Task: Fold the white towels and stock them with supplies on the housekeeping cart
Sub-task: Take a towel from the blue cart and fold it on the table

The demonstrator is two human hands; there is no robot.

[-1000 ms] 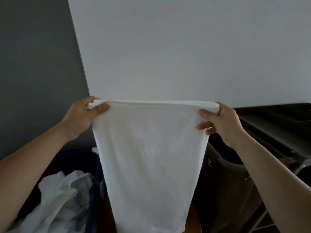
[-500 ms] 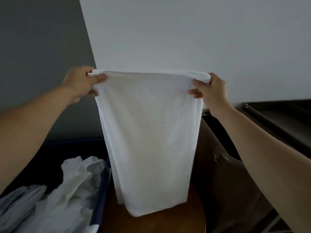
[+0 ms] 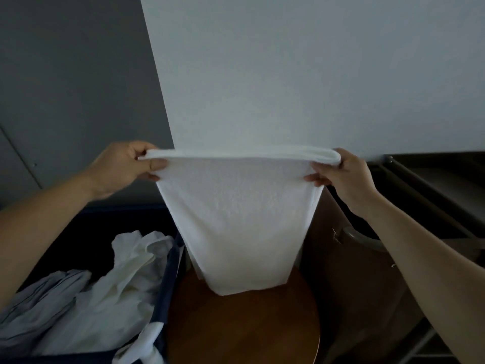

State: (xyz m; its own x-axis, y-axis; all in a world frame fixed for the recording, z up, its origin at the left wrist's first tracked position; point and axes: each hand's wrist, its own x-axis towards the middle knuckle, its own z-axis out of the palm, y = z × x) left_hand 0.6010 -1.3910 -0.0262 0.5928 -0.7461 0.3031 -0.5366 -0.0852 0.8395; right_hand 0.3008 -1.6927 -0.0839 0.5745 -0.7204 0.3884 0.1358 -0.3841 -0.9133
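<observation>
A white towel (image 3: 241,214), doubled over along its top edge, hangs in front of me. My left hand (image 3: 123,166) pinches its top left corner, thumb in front. My right hand (image 3: 341,174) pinches the top right corner. The towel's lower end reaches down to a round wooden stool seat (image 3: 244,329) and looks to touch it. The dark housekeeping cart (image 3: 433,185) stands at the right, with its top tray behind my right hand.
A navy laundry bin (image 3: 168,279) at the lower left holds crumpled white and pale grey linens (image 3: 105,292). A brown cart side panel with a grey handle (image 3: 362,237) is right of the stool. A white wall and a grey wall stand ahead.
Both hands have lowered the towel, so its bottom end has come down onto the stool seat. My hands keep the same corners.
</observation>
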